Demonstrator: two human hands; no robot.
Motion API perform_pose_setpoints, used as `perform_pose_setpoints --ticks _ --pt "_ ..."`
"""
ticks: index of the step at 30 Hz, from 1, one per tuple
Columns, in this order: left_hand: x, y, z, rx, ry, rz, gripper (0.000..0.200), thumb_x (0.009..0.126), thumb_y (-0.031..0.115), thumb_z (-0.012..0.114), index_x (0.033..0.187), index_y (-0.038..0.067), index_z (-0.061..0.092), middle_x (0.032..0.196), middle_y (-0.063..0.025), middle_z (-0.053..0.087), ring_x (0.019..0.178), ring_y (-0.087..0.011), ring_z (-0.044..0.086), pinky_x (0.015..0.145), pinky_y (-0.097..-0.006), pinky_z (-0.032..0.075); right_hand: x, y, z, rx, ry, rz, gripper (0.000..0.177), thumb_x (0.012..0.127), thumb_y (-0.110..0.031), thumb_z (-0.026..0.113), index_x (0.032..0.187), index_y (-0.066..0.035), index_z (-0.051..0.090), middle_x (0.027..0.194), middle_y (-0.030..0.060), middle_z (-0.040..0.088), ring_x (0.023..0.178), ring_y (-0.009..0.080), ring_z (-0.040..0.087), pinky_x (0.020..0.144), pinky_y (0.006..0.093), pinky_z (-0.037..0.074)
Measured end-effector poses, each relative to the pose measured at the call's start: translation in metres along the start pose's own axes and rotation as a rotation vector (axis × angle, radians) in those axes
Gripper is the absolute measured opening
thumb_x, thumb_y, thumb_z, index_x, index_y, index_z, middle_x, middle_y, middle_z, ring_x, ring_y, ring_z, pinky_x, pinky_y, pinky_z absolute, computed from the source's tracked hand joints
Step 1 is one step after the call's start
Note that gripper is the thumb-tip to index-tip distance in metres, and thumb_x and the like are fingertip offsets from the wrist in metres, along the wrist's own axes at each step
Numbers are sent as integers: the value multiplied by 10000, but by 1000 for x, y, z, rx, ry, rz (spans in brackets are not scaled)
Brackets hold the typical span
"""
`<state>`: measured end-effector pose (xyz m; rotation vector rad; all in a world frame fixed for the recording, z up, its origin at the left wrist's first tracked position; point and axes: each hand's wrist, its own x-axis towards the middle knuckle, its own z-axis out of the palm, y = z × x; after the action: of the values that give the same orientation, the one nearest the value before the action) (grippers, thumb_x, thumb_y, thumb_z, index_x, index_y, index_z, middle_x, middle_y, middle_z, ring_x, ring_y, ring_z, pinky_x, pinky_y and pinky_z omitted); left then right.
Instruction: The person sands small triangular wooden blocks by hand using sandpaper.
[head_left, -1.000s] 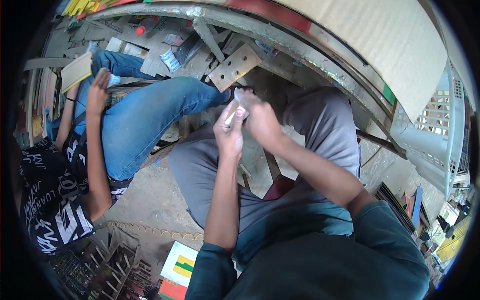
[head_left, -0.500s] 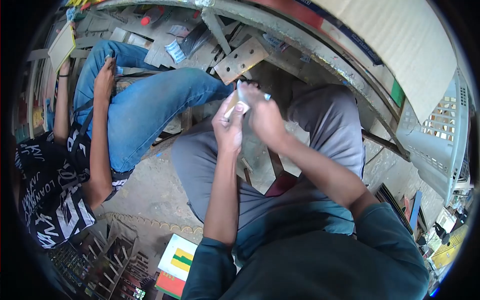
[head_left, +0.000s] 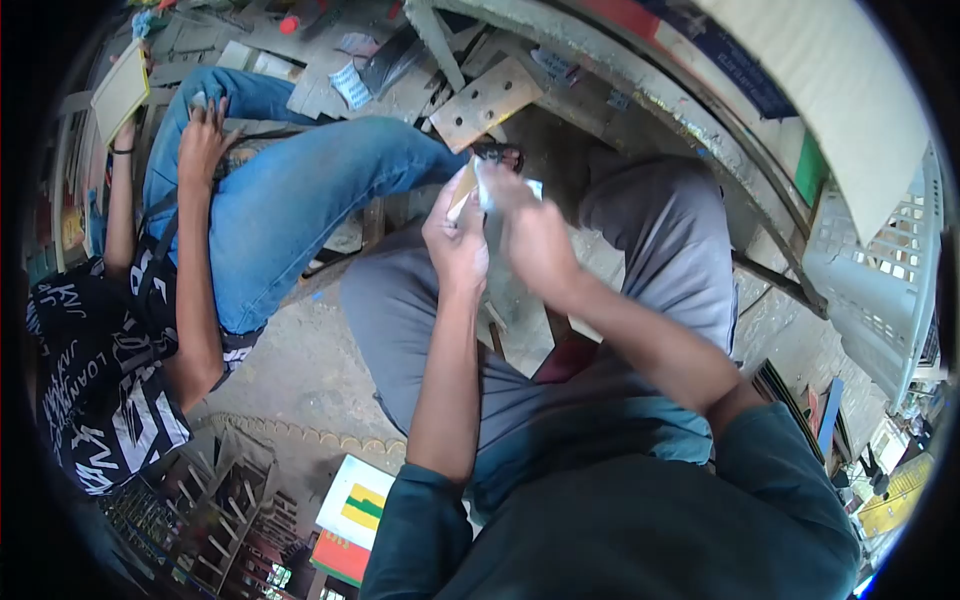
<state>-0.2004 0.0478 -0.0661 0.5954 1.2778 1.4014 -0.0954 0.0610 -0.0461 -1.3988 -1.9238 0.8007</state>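
Between my knees, my left hand (head_left: 456,247) grips a small flat tan piece with a pale edge (head_left: 463,194), held tilted upward. Close against its right side is my right hand (head_left: 536,238), fingers bent and smeared by motion. A whitish-blue scrap, perhaps folded sandpaper (head_left: 536,189), sticks out from the right fingers. Its exact kind is too blurred to tell. Just beyond both hands lies a wooden block with several dark holes (head_left: 487,103).
At left, a co-worker in blue jeans (head_left: 300,210) holds a yellow-edged board (head_left: 120,92). A paint-spattered bench frame (head_left: 600,75) runs across the top. To the right stand a pale plastic basket (head_left: 870,300) and a cardboard sheet (head_left: 850,110). Painted panels (head_left: 350,505) sit behind at lower left.
My right hand has shifted slightly along the piece, still blurred, while my left keeps its hold. The co-worker's nearer hand has moved a little left and up on the knee.
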Motion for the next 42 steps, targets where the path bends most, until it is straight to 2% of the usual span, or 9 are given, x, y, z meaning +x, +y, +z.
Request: perform_pose_setpoints --ticks 3,6,11,14,19,22,34,39,42 --pt "-7 4 9 66 -46 -41 373 921 83 601 1255 -66 531 1195 -115 604 1060 -165 575 939 -268 429 19 3 -14 72 -136 209 450 800 30 473 1246 84 494 1228 297 536 1144 401 540 990 420 437" --pt "4 6 10 -45 -56 -44 414 909 144 637 1262 -45 532 1188 -99 605 1067 -152 567 923 -273 441 -5 -4 -4 -92 59 -60 448 782 20 502 1223 94 502 1183 292 558 1114 410 549 960 413 457" --pt "-3 1 10 -146 -87 -100 421 911 172 644 1263 -32 533 1195 -91 596 1062 -150 569 921 -274 454 17 1 -16 -43 -54 96 511 782 33 492 1290 81 467 1286 279 506 1206 374 508 1002 399 435" --pt "4 3 7 -104 -28 -42 425 917 169 634 1268 -41 521 1193 -102 594 1068 -163 569 915 -287 461 -8 -5 2 -82 93 -92 493 783 10 522 1271 62 490 1242 271 532 1169 384 523 978 408 451" --pt "-9 8 12 -159 -90 -101 409 932 130 598 1280 -56 490 1232 -133 570 1103 -206 566 957 -327 464 17 8 -13 7 21 48 517 772 34 511 1287 64 475 1285 275 504 1213 381 495 1007 401 436" --pt "3 9 6 -203 -38 -79 423 929 133 603 1287 -56 481 1229 -134 568 1110 -210 565 972 -334 461 -7 -10 -3 -1 102 -84 477 774 3 532 1246 63 509 1230 269 541 1164 402 519 974 423 452" --pt "-3 10 13 -285 -52 -25 396 936 99 579 1287 -57 478 1263 -149 549 1122 -218 565 988 -331 457 23 9 -4 51 62 15 486 783 19 523 1267 58 503 1276 254 526 1237 372 481 1031 407 414" --pt "3 3 5 -191 23 -63 390 928 91 593 1273 -60 492 1228 -141 573 1087 -189 574 946 -308 467 -2 -7 1 -38 82 -91 479 775 12 533 1252 62 512 1249 276 529 1188 389 509 981 402 450" --pt "-4 9 13 -222 -53 -54 355 936 93 581 1254 -50 516 1175 -124 604 1052 -168 592 906 -293 489 27 5 -12 37 30 76 484 768 49 514 1252 55 520 1222 266 550 1196 377 512 1003 412 435"
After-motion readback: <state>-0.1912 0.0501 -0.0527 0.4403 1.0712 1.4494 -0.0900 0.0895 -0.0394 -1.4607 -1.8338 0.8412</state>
